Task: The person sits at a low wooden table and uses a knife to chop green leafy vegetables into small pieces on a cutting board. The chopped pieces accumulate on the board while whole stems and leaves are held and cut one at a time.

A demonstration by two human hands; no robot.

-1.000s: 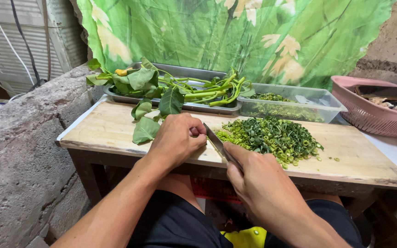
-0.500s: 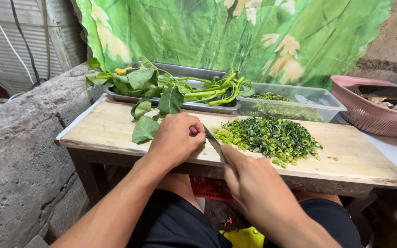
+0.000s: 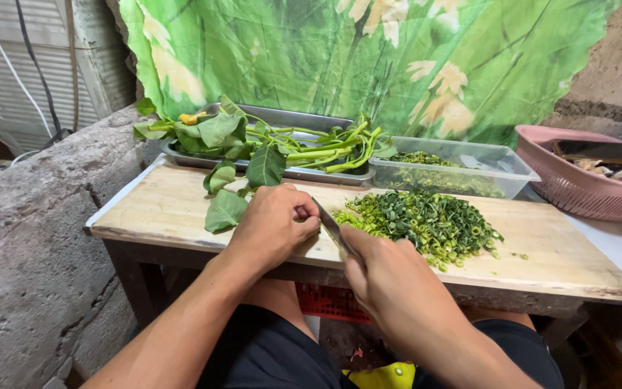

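On the far left of the wooden cutting board loose green leaves trail out from under the left hand, which is curled into a tight fist over a bundle of stems — the stems themselves are hidden beneath the knuckles, so only the leaves show where the bundle lies. Just right of that fist the knife stands with its blade nearly against the fingers; compared with a second ago it has slid a little further left, closer to the knuckles, and the fist has barely given ground. The right hand is wrapped closed around the knife's handle, and it too has crept leftward and up. That small shift reads as one more thin slice taken off the bundle's end. Further right the heap of chopped green rings sits on the board much as before, behind it a metal tray of uncut stalks and a clear plastic tub holding more cut greens — and a pink basket at the far right.
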